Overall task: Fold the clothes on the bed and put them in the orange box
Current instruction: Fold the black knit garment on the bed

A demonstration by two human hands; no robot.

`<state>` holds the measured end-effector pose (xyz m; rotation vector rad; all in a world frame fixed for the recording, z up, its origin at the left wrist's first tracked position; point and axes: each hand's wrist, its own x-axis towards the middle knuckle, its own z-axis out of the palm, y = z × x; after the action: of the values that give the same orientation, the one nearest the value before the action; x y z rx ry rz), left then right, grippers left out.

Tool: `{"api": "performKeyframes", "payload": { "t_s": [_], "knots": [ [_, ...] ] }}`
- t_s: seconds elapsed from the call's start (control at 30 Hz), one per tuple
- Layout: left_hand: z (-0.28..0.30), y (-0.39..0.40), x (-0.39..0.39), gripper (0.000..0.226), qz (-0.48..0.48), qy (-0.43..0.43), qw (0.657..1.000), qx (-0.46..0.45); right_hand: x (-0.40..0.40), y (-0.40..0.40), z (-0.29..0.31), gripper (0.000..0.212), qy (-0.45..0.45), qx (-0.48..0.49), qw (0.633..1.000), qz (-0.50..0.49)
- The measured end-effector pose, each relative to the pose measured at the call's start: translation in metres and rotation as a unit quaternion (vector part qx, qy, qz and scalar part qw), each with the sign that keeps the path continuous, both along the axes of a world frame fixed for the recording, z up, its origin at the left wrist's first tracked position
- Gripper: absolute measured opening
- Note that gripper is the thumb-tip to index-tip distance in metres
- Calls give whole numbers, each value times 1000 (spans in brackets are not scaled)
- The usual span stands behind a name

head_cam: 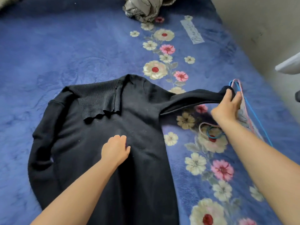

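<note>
A black knit sweater [90,130] lies spread flat on the blue floral bedspread [48,46]. Its left sleeve is folded in across the chest, ribbed cuff near the middle. My left hand [115,149] rests flat on the sweater's body, fingers straight. My right hand [227,108] grips the cuff end of the right sleeve [191,98], which is lifted and stretched out to the right above the bed. The orange box is not in view.
A crumpled grey-beige patterned garment [142,8] lies at the far end of the bed. Pink and blue clothes hangers [246,114] lie on the bedspread under and beside my right hand. The bed's right edge meets a grey floor, with a white object [289,64] there.
</note>
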<state>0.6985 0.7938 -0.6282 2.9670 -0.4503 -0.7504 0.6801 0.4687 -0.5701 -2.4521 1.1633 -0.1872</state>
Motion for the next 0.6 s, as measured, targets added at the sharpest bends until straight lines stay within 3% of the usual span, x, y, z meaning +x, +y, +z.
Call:
{"api": "performKeyframes", "payload": {
  "t_s": [0.07,0.13,0.23,0.33,0.47,0.6],
  "knots": [
    [-4,-4,-5,30,19,30,999,18,-21,26,-29,54,63,11,996,60],
    [-10,2,-12,36,50,49,998,8,-51,72,-55,29,134,102,976,137],
    [-14,15,-20,42,78,75,993,-37,-93,136,-86,40,285,183,912,232],
    [-20,27,-29,59,32,82,996,-13,-106,155,-95,40,282,221,907,221],
    [-24,34,-42,106,-49,102,989,94,-108,121,-94,34,282,287,896,186],
    [-24,25,-61,122,-96,117,973,175,-125,101,-97,25,322,209,885,265]
  ]
}}
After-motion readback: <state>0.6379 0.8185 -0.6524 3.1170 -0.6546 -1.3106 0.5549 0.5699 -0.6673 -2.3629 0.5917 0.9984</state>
